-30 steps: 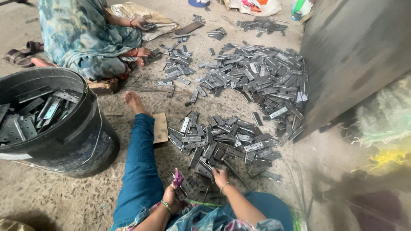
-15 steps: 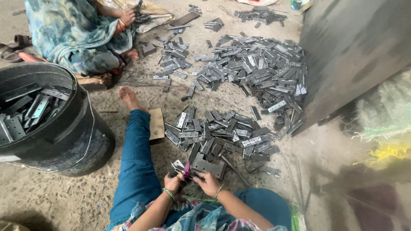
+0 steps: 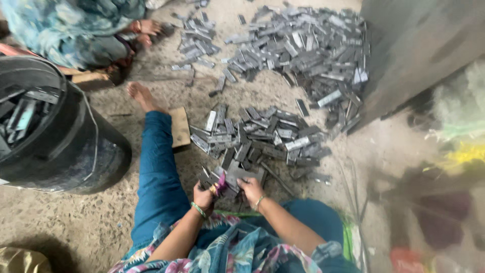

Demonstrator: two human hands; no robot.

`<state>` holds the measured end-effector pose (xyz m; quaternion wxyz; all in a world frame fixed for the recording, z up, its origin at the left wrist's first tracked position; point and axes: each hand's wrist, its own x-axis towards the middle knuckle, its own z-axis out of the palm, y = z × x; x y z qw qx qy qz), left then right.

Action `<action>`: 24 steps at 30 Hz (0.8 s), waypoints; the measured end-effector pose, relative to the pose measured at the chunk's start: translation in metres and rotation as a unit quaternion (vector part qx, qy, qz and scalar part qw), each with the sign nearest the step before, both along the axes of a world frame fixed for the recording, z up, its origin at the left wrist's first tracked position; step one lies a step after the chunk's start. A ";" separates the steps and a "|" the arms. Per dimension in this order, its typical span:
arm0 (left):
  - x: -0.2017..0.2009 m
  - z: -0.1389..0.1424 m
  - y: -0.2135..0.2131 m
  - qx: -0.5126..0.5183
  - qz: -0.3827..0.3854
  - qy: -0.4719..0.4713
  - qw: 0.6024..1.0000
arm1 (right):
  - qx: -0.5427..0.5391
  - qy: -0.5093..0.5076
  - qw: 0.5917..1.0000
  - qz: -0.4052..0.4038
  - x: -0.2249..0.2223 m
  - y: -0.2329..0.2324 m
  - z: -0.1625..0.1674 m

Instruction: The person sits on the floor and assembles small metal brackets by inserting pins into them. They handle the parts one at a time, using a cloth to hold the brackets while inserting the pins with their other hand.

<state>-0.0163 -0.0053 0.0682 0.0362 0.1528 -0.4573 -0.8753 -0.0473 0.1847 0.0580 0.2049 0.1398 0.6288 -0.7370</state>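
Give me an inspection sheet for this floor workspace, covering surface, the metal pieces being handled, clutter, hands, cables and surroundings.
Surface: bare, gritty concrete floor; the person sits on it, one leg stretched out.
Job's things: flat grey metal hinge-like plates held at the near edge of a small pile.
Clutter: larger heap of the same grey plates; a brown cardboard scrap beside the leg.
Hands: left hand and right hand both grip the plates; a purple rag at the left fingers.
Cables: nothing seen.
Surroundings: black round tub holding metal pieces; another seated person; grey wall.
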 end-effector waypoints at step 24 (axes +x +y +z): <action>0.031 -0.025 -0.037 0.208 -0.032 -0.143 0.967 | 0.682 -0.054 0.729 0.026 -0.089 0.217 0.001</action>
